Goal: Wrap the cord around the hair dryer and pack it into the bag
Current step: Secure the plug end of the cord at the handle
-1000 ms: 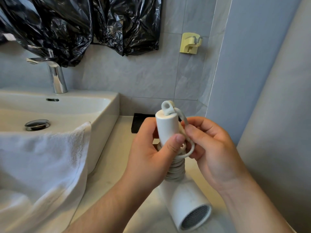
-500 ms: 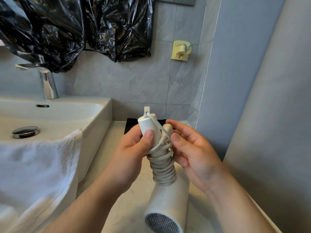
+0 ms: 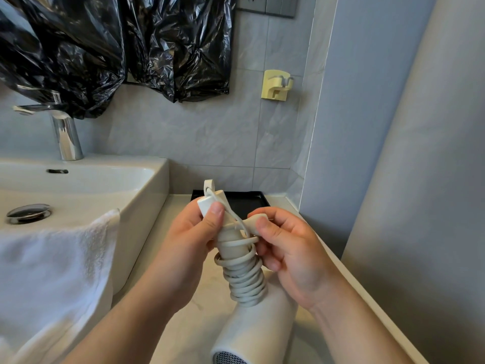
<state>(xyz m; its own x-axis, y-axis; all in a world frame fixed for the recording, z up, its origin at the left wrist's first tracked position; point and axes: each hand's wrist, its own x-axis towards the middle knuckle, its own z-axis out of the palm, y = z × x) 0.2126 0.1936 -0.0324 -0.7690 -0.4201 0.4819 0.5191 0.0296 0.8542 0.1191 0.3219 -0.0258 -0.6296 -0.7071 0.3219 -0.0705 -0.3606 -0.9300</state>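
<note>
Hair dryer point(image 3: 259, 327), white, is held handle-up over the countertop point(image 3: 183, 324) between both hands. Left hand point(image 3: 189, 243) grips the handle's top end, right hand point(image 3: 294, 253) sits just beside it. Cord point(image 3: 244, 282) is coiled round the handle, and the right hand's pinching the plug point(image 3: 256, 223).

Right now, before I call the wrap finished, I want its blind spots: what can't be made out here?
Head view: prongs of the plug, covered by the right hand pinching it.
Head view: most of the grille of the hair dryer, cut off by the bottom edge.
Head view: handle surface and any switch, under the cord coils and the left hand.
Head view: near side of the black tray, behind both hands.
</note>
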